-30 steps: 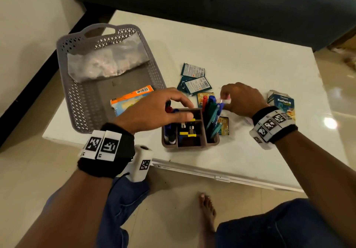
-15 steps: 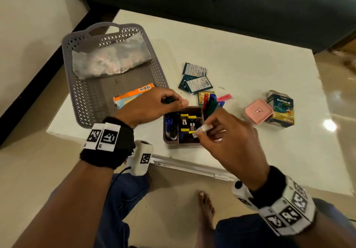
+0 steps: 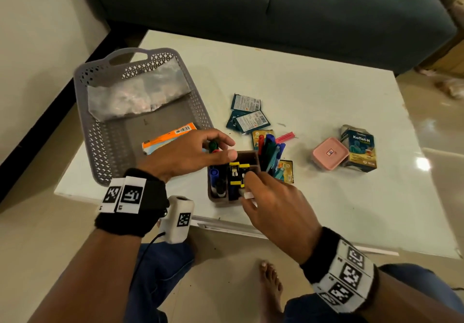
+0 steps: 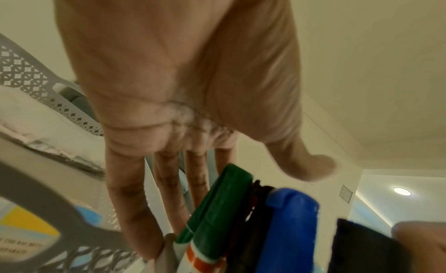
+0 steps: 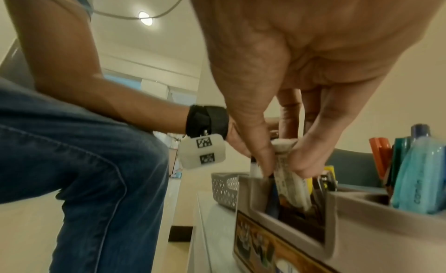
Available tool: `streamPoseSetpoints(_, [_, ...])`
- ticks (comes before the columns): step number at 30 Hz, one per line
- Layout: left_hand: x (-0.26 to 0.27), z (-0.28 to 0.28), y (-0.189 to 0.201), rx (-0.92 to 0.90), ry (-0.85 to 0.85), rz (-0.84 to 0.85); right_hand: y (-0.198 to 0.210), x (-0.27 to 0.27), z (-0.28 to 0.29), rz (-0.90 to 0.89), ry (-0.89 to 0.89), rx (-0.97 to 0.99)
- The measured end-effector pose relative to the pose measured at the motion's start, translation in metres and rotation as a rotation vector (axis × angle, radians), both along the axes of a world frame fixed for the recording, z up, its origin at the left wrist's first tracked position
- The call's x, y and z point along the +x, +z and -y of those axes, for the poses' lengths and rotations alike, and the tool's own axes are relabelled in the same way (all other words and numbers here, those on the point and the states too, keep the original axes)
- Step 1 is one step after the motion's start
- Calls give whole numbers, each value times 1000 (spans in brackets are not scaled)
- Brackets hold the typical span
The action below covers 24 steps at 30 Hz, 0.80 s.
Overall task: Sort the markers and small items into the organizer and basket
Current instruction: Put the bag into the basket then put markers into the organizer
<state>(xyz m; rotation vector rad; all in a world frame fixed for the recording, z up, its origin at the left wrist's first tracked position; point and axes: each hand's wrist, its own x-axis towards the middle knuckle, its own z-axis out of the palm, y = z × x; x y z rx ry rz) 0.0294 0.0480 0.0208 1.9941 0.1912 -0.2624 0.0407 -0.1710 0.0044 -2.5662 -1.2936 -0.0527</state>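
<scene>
Organizer (image 3: 221,198): right hand (image 3: 273,204) pinches white tube (image 5: 287,174) upright inside.

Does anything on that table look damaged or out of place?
Yes: the Koflet-H box beside the pink case looks crumpled, its top flap torn open. Two yellow sachets lie partly tucked behind the organizer.

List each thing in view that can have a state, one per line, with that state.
left hand: fingers straight beside the green marker, thumb apart.
right hand: pinches a small white tube, lowering it into the organizer.
basket: upright, holds a plastic bag and an orange packet.
pink box: lid shut.
Koflet-H carton: top flaps open.
</scene>
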Motion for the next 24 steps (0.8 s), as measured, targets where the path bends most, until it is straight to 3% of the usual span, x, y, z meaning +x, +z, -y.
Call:
streamPoseSetpoints(4, [-10,-12,-5,-57,-153,-105,-14,0,-12,25,-4,-73])
streamPoseSetpoints(8, [-14,-20,-9,-52,-233,-93,-10,2,-9,23,33,-41])
streamPoseSetpoints(11, [-16,-23,-13,4,-267,-74,6,14,-3,-101,54,56])
streamPoseSetpoints(14, [-12,-18,-19,68,-264,-53,22,49,19,-275,-154,137])
streamPoseSetpoints(17, [-11,-16,-26,71,-215,-25,23,96,48,-267,-452,310])
streamPoseSetpoints(19, [-11,-17,-29,56,-182,-10,14,115,60,-328,-525,228])
streamPoseSetpoints(24, [-2,3,-25,21,-205,-15,0,107,71,-851,-219,-163])
